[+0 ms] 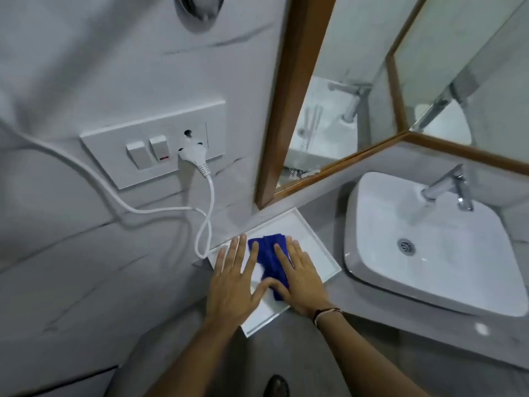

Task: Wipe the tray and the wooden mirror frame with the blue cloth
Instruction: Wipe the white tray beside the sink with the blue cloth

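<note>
- Far left: white cord (114, 196) looping down the wall from the plug (194, 154) in the socket plate (160, 144), bottom loop dangling just beside the far-left corner of the tray (317, 247). Risk here: a wide sweep to the left snagging that loop and tugging the plug.
- Left hand (234, 285) spread flat, fingers wide apart, palm down on the left part of the tray, gripping nothing; fingertips only touching the left edge of the blue cloth (267, 259). Probably just steadying. Too little weight there, and the tray likely to skate on the smooth grey counter (329, 202).
- Blue cloth bunched in the middle of the tray, between the two hands. Bunched like that, poor coverage likely, corners and rim easily missed.
- Right hand (303, 282) also open and flat, pressed on the right side of the cloth, pinning rather than pinching. Danger of the cloth slipping out from under the palm on a fast stroke.
- Near corner of the tray looking close to the counter's front edge; a hard pull toward the body possibly sending it over.
- Above and right: wooden mirror frame (289, 110) apparently not yet wiped, lower corner just beyond the tray.
- Far right: basin (372, 285) near the tray's right edge, tap (446, 186) over it. A shove to the right likely knocking tray against basin.
</note>
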Demonstrator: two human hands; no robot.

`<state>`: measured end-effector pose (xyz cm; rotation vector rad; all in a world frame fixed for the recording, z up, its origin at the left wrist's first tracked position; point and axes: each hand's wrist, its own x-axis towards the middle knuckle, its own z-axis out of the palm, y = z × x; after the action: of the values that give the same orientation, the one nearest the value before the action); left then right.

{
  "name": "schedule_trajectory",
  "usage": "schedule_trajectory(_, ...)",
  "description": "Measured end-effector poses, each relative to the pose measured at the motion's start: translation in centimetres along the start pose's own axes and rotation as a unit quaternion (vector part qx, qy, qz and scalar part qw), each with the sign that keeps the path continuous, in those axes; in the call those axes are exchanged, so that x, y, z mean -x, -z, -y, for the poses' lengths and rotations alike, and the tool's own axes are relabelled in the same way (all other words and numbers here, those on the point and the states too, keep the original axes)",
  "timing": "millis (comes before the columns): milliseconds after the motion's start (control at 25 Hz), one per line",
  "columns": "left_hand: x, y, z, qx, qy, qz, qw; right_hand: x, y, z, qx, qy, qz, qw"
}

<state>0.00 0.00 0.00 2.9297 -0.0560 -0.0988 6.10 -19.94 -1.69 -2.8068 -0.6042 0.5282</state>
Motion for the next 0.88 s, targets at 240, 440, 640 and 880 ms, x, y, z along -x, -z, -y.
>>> schedule_trajectory(240,-0.2,-7.4,2.7,-0.008,0.002,0.024,1.0,-5.9,-7.2,-2.1,0.047,0.017,0.037,0.998)
schedule_trajectory(440,-0.2,-10.6,4.3,-0.029,0.017,0.047,0.998,-8.2,-10.6,-2.8,0.048,0.025,-0.047,0.997)
schedule_trajectory(640,0.5,-10.4,4.1,-0.038,0.026,0.056,0.997,-7.9,-11.2,-1.8,0.026,0.007,-0.116,0.993)
schedule_trajectory(880,-1.1,-4.0,2.6,-0.064,0.018,0.011,0.998,-4.5,-7.5,0.9,-0.136,-0.081,-0.056,0.986)
